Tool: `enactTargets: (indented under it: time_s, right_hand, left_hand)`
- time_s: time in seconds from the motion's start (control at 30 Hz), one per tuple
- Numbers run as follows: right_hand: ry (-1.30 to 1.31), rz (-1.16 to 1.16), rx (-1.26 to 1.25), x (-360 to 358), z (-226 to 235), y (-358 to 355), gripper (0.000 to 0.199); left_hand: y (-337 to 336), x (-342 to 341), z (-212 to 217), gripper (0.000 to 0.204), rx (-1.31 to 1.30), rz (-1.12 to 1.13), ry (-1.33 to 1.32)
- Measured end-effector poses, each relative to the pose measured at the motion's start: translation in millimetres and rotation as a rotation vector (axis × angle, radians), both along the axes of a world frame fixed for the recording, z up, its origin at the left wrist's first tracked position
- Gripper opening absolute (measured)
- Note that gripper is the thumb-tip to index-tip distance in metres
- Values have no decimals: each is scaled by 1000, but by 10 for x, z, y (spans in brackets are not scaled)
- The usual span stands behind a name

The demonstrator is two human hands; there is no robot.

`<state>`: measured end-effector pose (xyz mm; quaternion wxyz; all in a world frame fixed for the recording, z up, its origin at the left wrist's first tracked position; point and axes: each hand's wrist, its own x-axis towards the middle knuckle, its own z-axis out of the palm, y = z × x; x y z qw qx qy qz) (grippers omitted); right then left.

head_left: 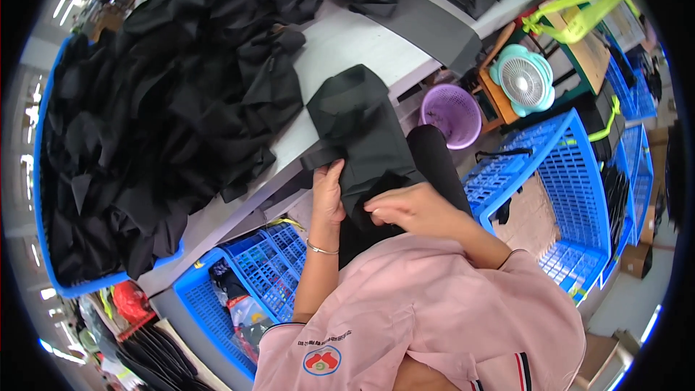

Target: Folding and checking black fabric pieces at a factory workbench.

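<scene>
A black fabric piece with a rounded far end lies across my lap and reaches up onto the edge of the white table. My left hand is closed on its left edge, thumb on top, beside a folded black strip that sticks out to the left. Lower down on the right, my right hand has its fingers bent together on the near end of the same piece, where a darker flap is folded. Some of its fingertips are hidden by the cloth.
A large heap of black fabric fills a blue bin and the table's left side. Blue crates stand at the right, another blue crate at lower left. A purple basket and turquoise fan are beyond my knee.
</scene>
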<state>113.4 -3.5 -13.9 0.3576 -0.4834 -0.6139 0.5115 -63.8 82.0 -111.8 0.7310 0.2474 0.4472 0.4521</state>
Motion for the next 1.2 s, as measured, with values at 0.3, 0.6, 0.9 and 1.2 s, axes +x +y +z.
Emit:
enactTargets:
  time_s: [0.3,0.6,0.9,1.2]
  right_hand:
    - [311,-497,19,649,-300,-11,28]
    - [1135,-627,-443,807,-747,-396,28]
    - [775,-1508,-266,2003,-1336,-1926,21]
    - [589,-1690,-181,3376,-2182,-3247,49]
  left_hand:
    - [-173,-113,-215,37,180,-278,15]
    - [-489,374,201,40,-81,-344,-232]
    - [-727,926,664,44,273,-663,-61]
    - [-917,879,2326,17,1128,-389,-343]
